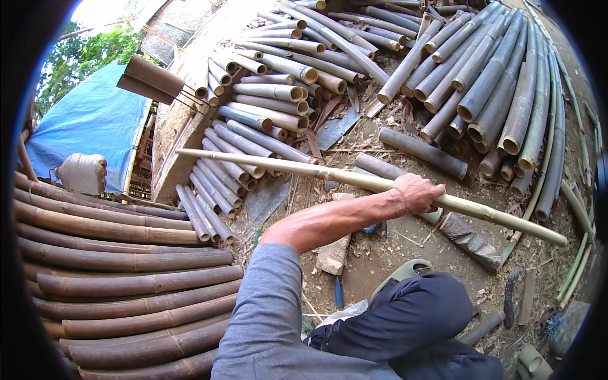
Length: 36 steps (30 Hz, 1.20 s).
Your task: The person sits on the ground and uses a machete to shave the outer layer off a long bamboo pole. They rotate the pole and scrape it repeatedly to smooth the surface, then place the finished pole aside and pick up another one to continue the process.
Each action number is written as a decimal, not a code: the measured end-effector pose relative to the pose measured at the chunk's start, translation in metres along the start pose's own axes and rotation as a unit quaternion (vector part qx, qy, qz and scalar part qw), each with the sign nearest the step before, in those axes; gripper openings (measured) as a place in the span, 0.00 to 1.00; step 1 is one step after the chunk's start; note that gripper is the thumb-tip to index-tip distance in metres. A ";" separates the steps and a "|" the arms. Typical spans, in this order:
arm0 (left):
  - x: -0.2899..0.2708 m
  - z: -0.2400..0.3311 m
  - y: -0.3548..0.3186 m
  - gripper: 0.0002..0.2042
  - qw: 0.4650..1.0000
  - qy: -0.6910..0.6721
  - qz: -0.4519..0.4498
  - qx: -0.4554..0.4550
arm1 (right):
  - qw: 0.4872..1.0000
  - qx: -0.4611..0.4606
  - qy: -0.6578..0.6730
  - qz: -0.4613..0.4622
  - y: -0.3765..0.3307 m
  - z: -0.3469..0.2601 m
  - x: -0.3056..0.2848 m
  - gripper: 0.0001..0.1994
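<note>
My left hand (415,194) is wrapped round a long pale green bamboo pole (304,170), holding it past the middle toward its thicker right end. The pole runs across in front of me, its thin end far to the left and its thick end at the right. Below my hand, a short piece of wood (472,242) lies on the ground, with a cut bamboo length (380,166) just beyond the pole. My right hand is out of sight.
Stacked bamboo lengths (145,282) fill the left side; more bamboo piles (494,82) lie beyond and to the right. A wooden block (332,254) and a blue-handled tool (339,292) rest by my sandalled foot (405,271). A dark curved blade (510,297) lies at right.
</note>
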<state>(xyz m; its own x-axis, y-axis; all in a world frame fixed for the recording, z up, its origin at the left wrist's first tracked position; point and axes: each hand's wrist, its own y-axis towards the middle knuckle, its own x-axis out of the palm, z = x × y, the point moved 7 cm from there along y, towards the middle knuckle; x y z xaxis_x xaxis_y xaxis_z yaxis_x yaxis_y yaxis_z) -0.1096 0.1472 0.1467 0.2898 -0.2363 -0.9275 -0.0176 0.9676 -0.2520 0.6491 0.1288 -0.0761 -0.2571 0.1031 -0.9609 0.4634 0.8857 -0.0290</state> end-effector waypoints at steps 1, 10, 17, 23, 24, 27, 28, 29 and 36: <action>-0.005 0.004 0.006 0.17 1.000 0.016 -0.026 -0.001 | 1.000 0.004 0.001 -0.003 -0.002 0.002 0.003 0.42; -0.033 -0.038 0.056 0.24 0.988 0.148 0.008 0.048 | 0.997 0.058 -0.040 -0.014 -0.013 -0.015 -0.001 0.42; -0.084 -0.174 0.043 0.15 0.957 0.269 0.098 -0.050 | 0.993 0.105 0.043 0.000 -0.032 -0.049 -0.037 0.43; -0.056 -0.288 -0.013 0.25 0.863 0.299 0.105 -0.393 | 0.990 0.114 0.079 0.014 -0.030 -0.046 -0.032 0.42; -0.050 -0.299 -0.017 0.29 0.852 0.329 0.128 -0.387 | 0.992 0.089 0.085 0.023 -0.024 -0.050 -0.028 0.42; -0.029 -0.222 0.017 0.33 0.887 0.292 0.113 -0.339 | 0.993 0.057 0.092 0.040 -0.012 -0.047 -0.031 0.42; -0.023 -0.198 0.028 0.33 0.895 0.314 0.135 -0.286 | 0.994 0.049 0.092 0.037 -0.006 -0.048 -0.030 0.42; -0.012 -0.175 0.039 0.36 0.908 0.308 0.135 -0.251 | 0.994 0.040 0.092 0.034 0.000 -0.048 -0.029 0.43; 0.068 0.128 0.138 0.21 0.981 -0.094 0.087 0.145 | 0.997 0.019 0.070 -0.022 0.021 -0.035 -0.013 0.44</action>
<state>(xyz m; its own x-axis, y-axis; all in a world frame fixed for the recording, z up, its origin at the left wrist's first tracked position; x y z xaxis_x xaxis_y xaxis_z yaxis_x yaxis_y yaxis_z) 0.0306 0.2765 0.0844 0.4792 -0.0713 -0.8748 0.1822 0.9831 0.0197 0.6325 0.1616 -0.0547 -0.3936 0.1288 -0.9102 0.4792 0.8737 -0.0835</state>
